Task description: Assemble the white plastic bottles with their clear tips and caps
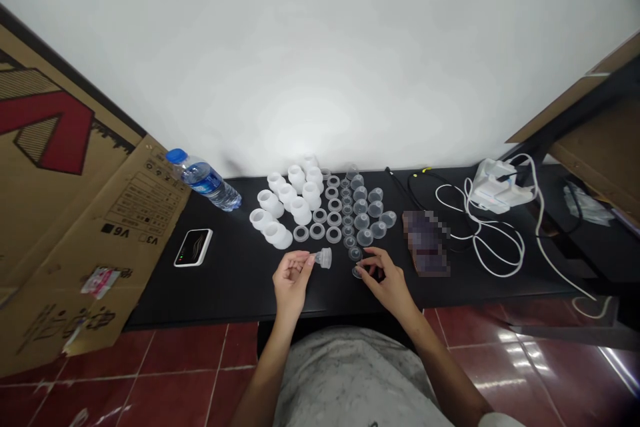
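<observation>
My left hand (294, 275) is closed in a pinch on the narrow end of a small clear piece (325, 257). Its wide, ribbed end points right; it looks like a bottle teat with a collar. The fingers of my right hand (383, 275) pinch a clear round disc (357, 271) at the near end of a row of similar discs (349, 241). Left of that row lie several translucent rings (333, 235), and to its right stand several clear domed caps (365, 237). Several small white bottles (301, 211) with wide mouths stand farther left.
A water bottle (210, 183) and a white-edged device (193, 247) are on the black table (240, 280) at left, beside a large cardboard box (95, 227). A blurred dark rectangular object (427, 243), white cables (480, 247) and a white adapter (500, 187) lie at right.
</observation>
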Tool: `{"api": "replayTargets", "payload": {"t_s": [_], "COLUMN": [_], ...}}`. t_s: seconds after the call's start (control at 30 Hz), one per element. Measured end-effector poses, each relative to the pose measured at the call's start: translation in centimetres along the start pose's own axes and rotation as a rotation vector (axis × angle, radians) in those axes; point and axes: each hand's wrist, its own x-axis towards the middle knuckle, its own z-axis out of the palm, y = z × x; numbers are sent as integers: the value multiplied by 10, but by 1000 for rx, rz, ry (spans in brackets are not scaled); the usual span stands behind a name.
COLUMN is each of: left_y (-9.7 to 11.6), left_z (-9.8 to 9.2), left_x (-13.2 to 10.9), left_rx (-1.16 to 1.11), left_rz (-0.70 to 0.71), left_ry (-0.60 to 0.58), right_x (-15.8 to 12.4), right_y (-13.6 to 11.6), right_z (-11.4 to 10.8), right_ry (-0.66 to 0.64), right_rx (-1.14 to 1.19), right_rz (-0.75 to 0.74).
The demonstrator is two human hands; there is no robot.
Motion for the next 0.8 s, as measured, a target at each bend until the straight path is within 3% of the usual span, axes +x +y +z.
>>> {"api": "replayTargets", "payload": {"t_s": [0.4,0.57,0.8], "left_y": [1,-4,-3], "left_z": [2,3,4], "left_x": [-4,-8,-7], "left_rx": [46,144,321], "left_rz": [52,170,253], "left_ry": [-19,-94,-199], "right_x": [-1,10,24], "right_y": [-6,-3,0], "right_z": [-7,-9,-6], "right_ry": [59,193,223], "right_rx": [-85,-6,-47], "right_rz": [-105,-6,-21]}}
